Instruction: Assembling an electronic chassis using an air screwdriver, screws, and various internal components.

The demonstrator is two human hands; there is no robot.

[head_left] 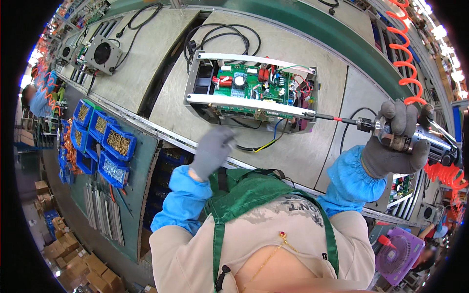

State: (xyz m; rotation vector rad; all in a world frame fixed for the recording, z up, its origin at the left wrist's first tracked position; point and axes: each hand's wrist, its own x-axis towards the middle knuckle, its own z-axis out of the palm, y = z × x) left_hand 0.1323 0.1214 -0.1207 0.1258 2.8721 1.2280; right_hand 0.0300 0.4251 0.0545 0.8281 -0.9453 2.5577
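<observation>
My right hand (398, 139), in a grey glove, grips a power screwdriver (364, 124) held nearly level. Its long bit points left, and the tip is at the right end of the near white rail of an open electronic unit (254, 103). Whether a screw sits at the tip is too small to tell. The unit shows a green circuit board (251, 85) between two white rails. My left hand (213, 151), also gloved, hovers at the bench's near edge, left of a yellow-green wire (264, 146). Its slightly blurred fingers are curled together; what they hold is unclear.
A black cable (246, 36) lies coiled behind the unit. Blue bins (118, 143) of screws stand on the left beside metal strips (103, 215). An orange coiled hose (404, 53) hangs at the right. A purple fan (400, 254) is at lower right; other people work farther off.
</observation>
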